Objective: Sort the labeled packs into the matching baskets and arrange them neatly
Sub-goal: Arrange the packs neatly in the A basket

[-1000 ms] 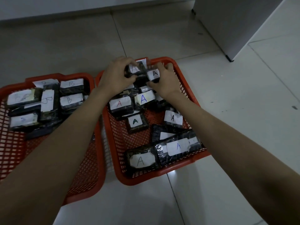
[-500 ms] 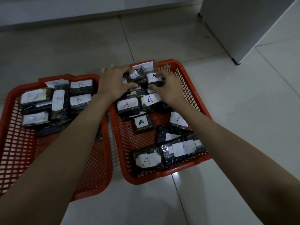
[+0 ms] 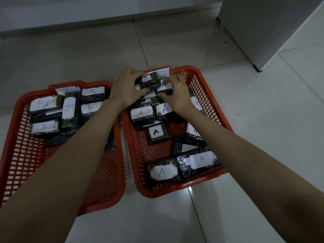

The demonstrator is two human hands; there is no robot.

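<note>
Both hands stay at the far end of the right basket [image 3: 208,85], upper centre of frame. Left hand [image 3: 125,89] fingers now curl around the top A pack [image 3: 150,83]; right hand [image 3: 177,95] fingers pinch the neighbouring A pack [image 3: 164,86]. Sorting looks done; tidying continues.

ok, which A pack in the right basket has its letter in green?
The small pack lying alone mid-basket, below the red-lettered pack. Its bold A is dark green; the other readable labels are red, blue or black.
</note>
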